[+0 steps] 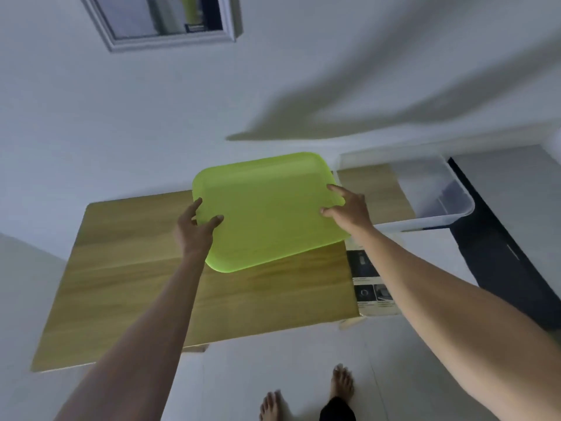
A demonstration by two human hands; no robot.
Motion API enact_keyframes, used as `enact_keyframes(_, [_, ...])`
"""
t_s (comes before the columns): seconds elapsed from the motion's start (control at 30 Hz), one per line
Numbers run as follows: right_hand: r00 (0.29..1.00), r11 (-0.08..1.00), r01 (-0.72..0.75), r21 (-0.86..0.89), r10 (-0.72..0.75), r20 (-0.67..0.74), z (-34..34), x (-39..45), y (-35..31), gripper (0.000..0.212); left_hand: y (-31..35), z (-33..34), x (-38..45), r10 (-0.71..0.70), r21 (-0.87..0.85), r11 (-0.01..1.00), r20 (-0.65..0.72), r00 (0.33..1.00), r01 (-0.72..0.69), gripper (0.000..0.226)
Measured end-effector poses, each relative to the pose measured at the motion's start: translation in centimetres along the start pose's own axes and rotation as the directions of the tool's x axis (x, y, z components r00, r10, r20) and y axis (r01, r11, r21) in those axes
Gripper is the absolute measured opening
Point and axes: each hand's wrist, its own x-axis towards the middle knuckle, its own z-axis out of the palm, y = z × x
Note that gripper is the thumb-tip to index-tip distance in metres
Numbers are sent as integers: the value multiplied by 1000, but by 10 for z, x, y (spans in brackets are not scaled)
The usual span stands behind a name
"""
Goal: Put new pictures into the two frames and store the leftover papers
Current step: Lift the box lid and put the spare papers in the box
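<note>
frames, as far as we can see, number only one here: a grey picture frame [170, 22] at the upper left of the view, lying on the white floor [91, 132] well apart from the table [121, 284]. we cannot tell whether its picture is new, and the second frame is out of view. at the centre we hold a lime-green lid [270, 211] above the table's far edge. our left hand [197, 226] grips its left rim, thumb curled over the top; our right hand [346, 208] grips the right rim, index finger stretched along it. right of the lid stands a clear plastic bin [437, 196], open, its contents too dim to tell. a printed paper [373, 284] lies at the table's right edge. we judge the lid is meant for the bin, so storing is near its end, though that paper looks not yet stored.
</note>
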Motion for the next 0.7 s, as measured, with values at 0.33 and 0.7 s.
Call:
enact_keyframes(0.33, [991,984,-82,-160,97,87,120,-56,28,74,-95,-80,11,-68,197,978,26,997,61,72])
enact_keyframes(0.7, [994,938,-113,-329,111,-23,154,-54,48,74,-128,-67,12,-95,284,955,35,995,82,68])
